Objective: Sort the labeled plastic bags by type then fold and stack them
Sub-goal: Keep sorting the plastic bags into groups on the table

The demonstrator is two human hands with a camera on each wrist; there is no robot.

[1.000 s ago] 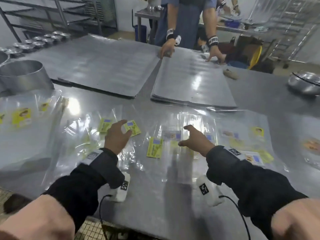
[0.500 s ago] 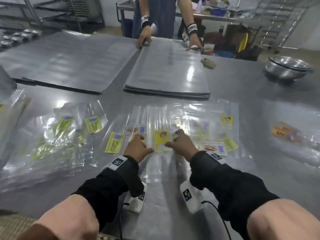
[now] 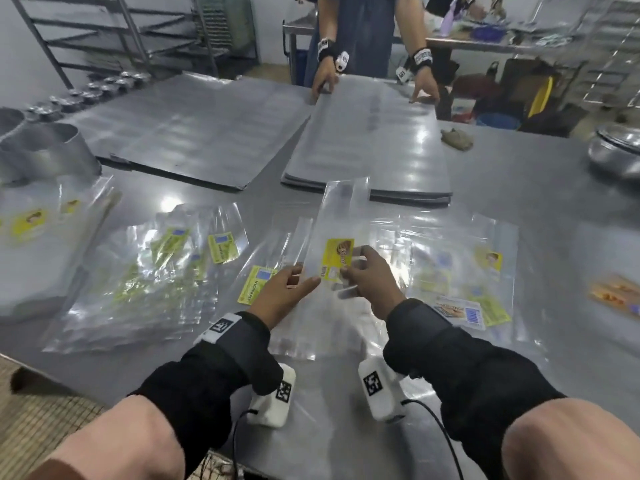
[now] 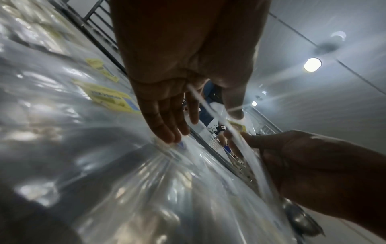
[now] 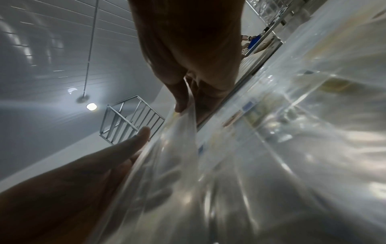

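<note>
I hold a clear plastic bag [image 3: 341, 216] with a yellow label [image 3: 338, 258] tilted up off the steel table [image 3: 519, 209]. My left hand [image 3: 301, 277] pinches its left edge, thumb on top and fingers beneath. My right hand [image 3: 353, 268] pinches it at the label, its fingers showing through the plastic. In the left wrist view the bag's edge [image 4: 211, 107] runs between the left hand's [image 4: 200, 122] thumb and fingers. The right wrist view shows the right hand [image 5: 192, 99] gripping the same bag [image 5: 188, 132]. More clear bags lie under it.
A pile of green-labelled bags [image 3: 156, 271] lies at the left, a mixed pile [image 3: 460, 268] at the right, and a pandan-labelled bag [image 3: 258, 284] by my left hand. Across the table another person's hands rest on grey sheet stacks [image 3: 367, 147]. Metal rings [image 3: 45, 150] and a bowl [image 3: 616, 150] flank them.
My hands came together at the middle pile, took hold of the yellow-labelled bag and raised it off the table. The other person's hands stayed on the grey sheets.
</note>
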